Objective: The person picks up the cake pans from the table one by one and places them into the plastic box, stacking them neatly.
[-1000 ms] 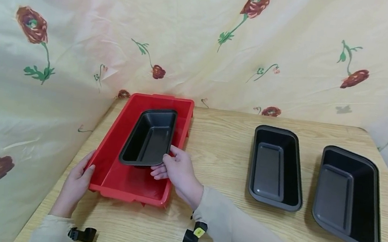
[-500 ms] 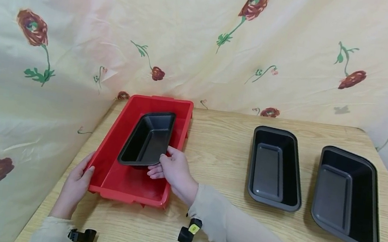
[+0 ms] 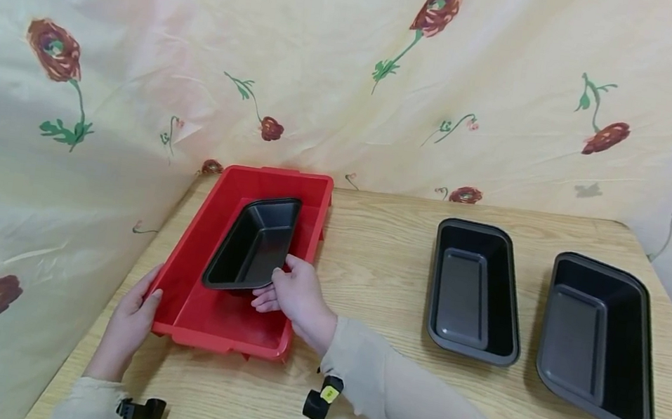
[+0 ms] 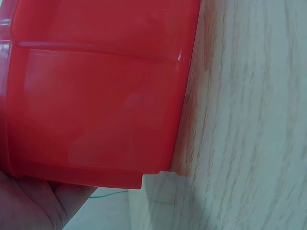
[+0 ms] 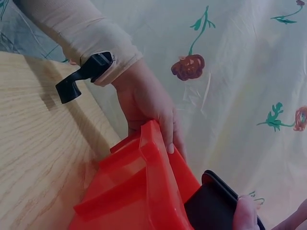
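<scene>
A black loaf pan [image 3: 255, 241] is inside the red plastic tray [image 3: 213, 321], tilted, on the left of the table. My right hand [image 3: 300, 297] pinches the pan's near right corner, thumb on the rim and the other fingers beneath. With my left hand [image 3: 132, 324] I grip the tray's left wall near its front corner. In the left wrist view the tray's outer wall [image 4: 96, 110] fills much of the picture, part of the left hand below it. The right wrist view shows the left hand [image 5: 148, 103] on the tray edge and the pan [image 5: 211, 206] beyond.
Two more black loaf pans stand to the right on the wooden table [image 3: 380, 258]: one nearer the middle [image 3: 464, 297], the other farther right [image 3: 579, 348]. A flowered cloth [image 3: 342, 69] hangs behind and at the left.
My right hand and the loaf pan have shifted slightly left and lower in the view, the hand still pinching the corner. The left hand keeps its grip on the tray.
</scene>
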A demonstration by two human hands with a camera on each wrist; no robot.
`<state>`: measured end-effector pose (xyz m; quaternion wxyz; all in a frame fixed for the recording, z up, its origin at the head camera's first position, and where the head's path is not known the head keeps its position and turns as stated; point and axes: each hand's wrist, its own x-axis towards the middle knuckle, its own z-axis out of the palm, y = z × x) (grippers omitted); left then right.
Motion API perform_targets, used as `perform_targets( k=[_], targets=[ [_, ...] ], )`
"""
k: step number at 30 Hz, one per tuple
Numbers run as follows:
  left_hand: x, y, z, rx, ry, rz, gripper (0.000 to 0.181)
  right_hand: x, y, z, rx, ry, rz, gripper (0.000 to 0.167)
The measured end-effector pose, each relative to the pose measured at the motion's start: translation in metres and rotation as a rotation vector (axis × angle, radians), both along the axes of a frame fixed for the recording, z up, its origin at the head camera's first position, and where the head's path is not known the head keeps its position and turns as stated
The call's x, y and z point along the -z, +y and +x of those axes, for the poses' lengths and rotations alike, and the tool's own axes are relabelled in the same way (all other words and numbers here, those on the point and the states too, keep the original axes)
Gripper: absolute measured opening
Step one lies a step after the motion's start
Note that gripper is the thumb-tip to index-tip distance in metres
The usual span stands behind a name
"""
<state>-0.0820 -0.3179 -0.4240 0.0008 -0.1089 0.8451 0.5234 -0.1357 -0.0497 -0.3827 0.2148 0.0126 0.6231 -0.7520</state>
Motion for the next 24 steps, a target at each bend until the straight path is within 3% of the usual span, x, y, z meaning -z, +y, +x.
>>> perform_targets(
  k=[10,17,24],
  targets=[
    [-0.0002,0.0001,-0.0005,-0.012,-0.020,0.001,0.053,0.0006,-0.0037,0.0009,-0.043,0.018,0.068,0.040],
    [0.0000,0.0003,0.0001,-0.015,-0.024,0.002,0.053,-0.0004,-0.0029,0.0010,-0.092,0.027,0.126,0.054],
    [0.0004,0.0004,0.0004,-0.016,-0.013,-0.008,0.052,-0.0021,-0.0041,0.0004,-0.135,0.044,0.197,0.054]
  ],
)
